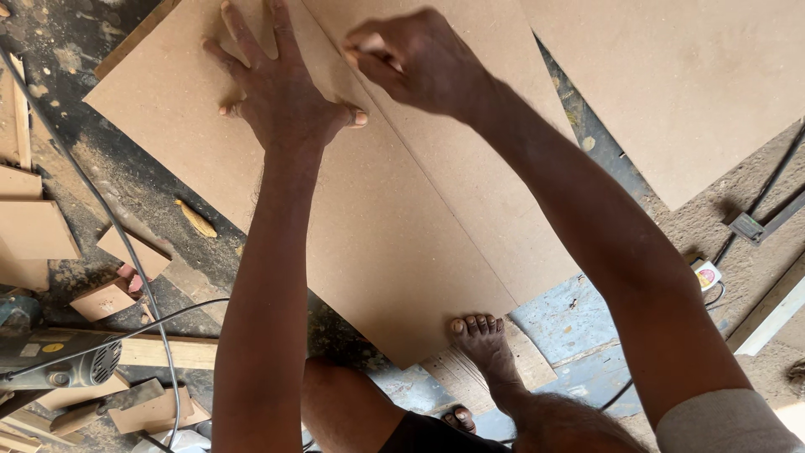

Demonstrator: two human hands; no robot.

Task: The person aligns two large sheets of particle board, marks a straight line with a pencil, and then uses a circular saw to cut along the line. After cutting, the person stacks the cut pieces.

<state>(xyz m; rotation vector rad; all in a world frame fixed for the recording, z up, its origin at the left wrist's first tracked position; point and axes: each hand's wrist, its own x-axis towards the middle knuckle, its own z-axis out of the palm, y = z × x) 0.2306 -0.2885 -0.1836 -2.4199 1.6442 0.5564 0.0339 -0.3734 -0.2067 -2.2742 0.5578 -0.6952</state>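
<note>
A large brown fibreboard sheet lies on the floor, with a narrower strip of the same board lying on top of it along its right side. My left hand presses flat on the sheet, fingers spread, thumb against the strip's edge. My right hand is closed around a small pencil-like object, tip at the strip's left edge near the top. My bare foot stands on the sheet's near corner.
Another big board lies at the upper right. Offcuts and a grey power tool with its cable sit on the dusty floor at left. A plug strip and cables lie at right.
</note>
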